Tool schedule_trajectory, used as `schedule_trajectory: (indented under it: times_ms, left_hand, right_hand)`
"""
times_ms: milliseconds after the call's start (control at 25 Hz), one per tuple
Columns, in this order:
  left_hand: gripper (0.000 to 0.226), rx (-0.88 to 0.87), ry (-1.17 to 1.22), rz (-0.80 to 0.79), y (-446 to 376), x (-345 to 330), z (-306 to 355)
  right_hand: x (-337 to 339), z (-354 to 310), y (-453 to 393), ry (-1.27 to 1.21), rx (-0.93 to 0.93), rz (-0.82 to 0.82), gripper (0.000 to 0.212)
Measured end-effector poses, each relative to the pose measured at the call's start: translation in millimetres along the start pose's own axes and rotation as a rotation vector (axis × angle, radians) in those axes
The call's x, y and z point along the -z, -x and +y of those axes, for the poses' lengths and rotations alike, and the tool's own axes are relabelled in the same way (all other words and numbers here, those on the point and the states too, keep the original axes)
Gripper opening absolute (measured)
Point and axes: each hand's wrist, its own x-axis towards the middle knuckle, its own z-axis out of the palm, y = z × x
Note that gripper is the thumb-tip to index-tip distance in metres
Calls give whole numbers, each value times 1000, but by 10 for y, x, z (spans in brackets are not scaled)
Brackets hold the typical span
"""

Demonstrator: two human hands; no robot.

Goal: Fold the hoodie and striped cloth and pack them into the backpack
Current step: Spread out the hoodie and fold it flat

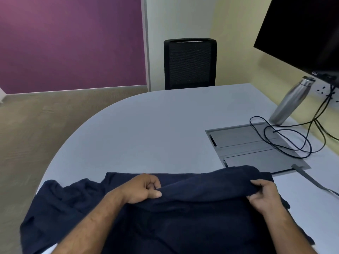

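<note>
A dark navy hoodie lies spread over the near part of the white table. A raised fold of it runs between my two hands. My left hand pinches that fold near the middle, thumb on top of the fabric. At the fold's right end, my right hand grips the cloth with curled fingers. One sleeve trails off to the left near the table edge. No striped cloth or backpack is in view.
A grey cable hatch is set into the table at right, with black cables looped over it. A steel bottle stands at the far right below a dark monitor. A black chair stands behind the table. A grey strap lies near my right hand.
</note>
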Motion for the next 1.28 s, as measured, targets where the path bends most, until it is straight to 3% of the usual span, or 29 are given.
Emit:
schedule_trajectory:
  times_ms: [40,160,240,360,480,680,800,880,1000,1120,1200,1280]
  left_hand:
    - [8,10,-4,-48,42,-37,-9]
    - [12,86,-48,-216,203,-102,-28]
    - [17,165,-80,-310,286,-109,-25]
    - [18,291,-228,-379,349,-121,25]
    - [18,447,-252,-484,390,-126,71]
    - [16,578,-398,-575,419,-229,121]
    - [17,578,-463,-582,404,-255,166]
    - [13,522,-438,-481,359,-150,188]
    - [13,290,-361,-99,221,21,220]
    - [10,120,-289,330,12,-47,231]
    - [9,168,-289,393,-133,-173,157]
    - [12,293,-410,372,-204,-277,20]
  right_hand:
    - [38,-23,56,40,1,-58,72]
    - [105,-178,251,217,11,-210,24]
    - [51,-311,432,341,-20,-361,16]
    - [44,-485,527,378,-128,-528,47]
    - [257,-534,423,236,-152,-677,40]
    - [448,-459,359,265,-197,-981,46]
    - [460,-458,349,339,-40,-863,46]
    - [320,-490,405,377,-47,-778,40]
    - [357,-666,311,532,98,-457,35]
    - [513,-676,90,895,158,-38,28]
    - [717,-581,-102,1086,179,202,24]
    - [847,-472,-196,1151,187,273,16]
